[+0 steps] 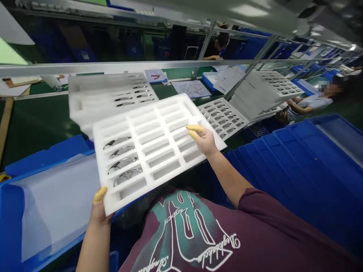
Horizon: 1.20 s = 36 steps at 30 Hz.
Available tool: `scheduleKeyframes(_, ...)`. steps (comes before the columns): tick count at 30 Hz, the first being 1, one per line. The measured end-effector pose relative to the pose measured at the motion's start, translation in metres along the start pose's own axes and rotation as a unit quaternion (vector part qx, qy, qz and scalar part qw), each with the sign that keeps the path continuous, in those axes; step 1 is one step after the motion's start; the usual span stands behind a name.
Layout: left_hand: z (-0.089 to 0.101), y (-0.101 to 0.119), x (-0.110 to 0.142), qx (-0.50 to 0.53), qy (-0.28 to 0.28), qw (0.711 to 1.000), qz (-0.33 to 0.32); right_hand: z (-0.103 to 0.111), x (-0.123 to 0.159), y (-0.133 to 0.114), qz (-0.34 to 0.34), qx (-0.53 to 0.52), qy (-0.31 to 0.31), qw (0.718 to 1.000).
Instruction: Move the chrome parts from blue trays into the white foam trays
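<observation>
A white foam tray [147,158] with rows of slots is held up at a tilt in front of me. Its left column carries several shiny curved metal pieces [123,163], and many other slots show bare. My left hand [99,206], with a yellow cover on the thumb, grips the tray's near left corner; its other fingers are hidden underneath. Over the right column hovers my right hand [203,139], yellow covers on its fingertips. Those fingers stretch out toward the slots, with nothing visible between them.
Behind stands a white foam block [96,94] with similar metal pieces; another filled foam tray [222,115] lies to the right. Blue bins [283,170] are stacked at right, and a lined blue bin [13,211] is at left. A metal rail [127,68] crosses ahead. Other people [320,96] sit farther off.
</observation>
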<state>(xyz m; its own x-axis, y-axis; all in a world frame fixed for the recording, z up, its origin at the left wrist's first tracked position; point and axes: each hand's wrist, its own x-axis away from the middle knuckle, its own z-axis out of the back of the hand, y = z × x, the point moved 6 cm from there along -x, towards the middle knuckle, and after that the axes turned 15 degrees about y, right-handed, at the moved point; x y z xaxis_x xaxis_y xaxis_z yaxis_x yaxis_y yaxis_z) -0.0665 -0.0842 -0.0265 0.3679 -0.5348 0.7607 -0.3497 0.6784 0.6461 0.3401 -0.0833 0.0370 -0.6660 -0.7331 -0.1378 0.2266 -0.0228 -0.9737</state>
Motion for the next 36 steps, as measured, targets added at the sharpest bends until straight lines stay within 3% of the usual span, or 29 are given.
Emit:
scheduleKeyframes(3, -0.022, -0.011, 0.008, -0.016, -0.019, 0.999, 0.022, 0.071, -0.028, -0.020, 0.055, 0.013, 0.120, 0.991)
scheduleKeyframes(7, -0.076, -0.018, 0.024, -0.036, -0.109, 0.992, 0.044, 0.176, -0.033, -0.034, 0.097, 0.055, 0.213, 0.971)
scheduleKeyframes(11, -0.143, -0.026, 0.053, -0.091, -0.191, 0.976, 0.043, 0.273, 0.002, -0.021, 0.069, 0.059, 0.368, 0.925)
scheduleKeyframes(15, -0.204, -0.040, 0.092, -0.143, -0.223, 0.964, 0.039, 0.330, 0.048, 0.004, -0.027, 0.027, 0.449, 0.893)
scheduleKeyframes(22, -0.290, -0.072, 0.178, -0.227, -0.297, 0.924, 0.076, 0.373, 0.089, 0.015, -0.075, -0.076, 0.416, 0.903)
scheduleKeyframes(26, -0.323, -0.105, 0.239, -0.243, -0.357, 0.898, 0.084, 0.383, 0.104, 0.020, -0.116, -0.129, 0.352, 0.920)
scheduleKeyframes(31, -0.337, -0.170, 0.310, -0.207, -0.449, 0.867, 0.062, 0.370, 0.125, 0.024, -0.222, -0.267, 0.238, 0.907)
scheduleKeyframes(34, -0.337, -0.202, 0.328, -0.195, -0.457, 0.865, 0.068, 0.348, 0.130, 0.020, -0.262, -0.308, 0.165, 0.900)
scheduleKeyframes(36, -0.333, -0.213, 0.330, -0.190, -0.452, 0.867, 0.086, 0.335, 0.129, 0.018, -0.270, -0.328, 0.159, 0.891)
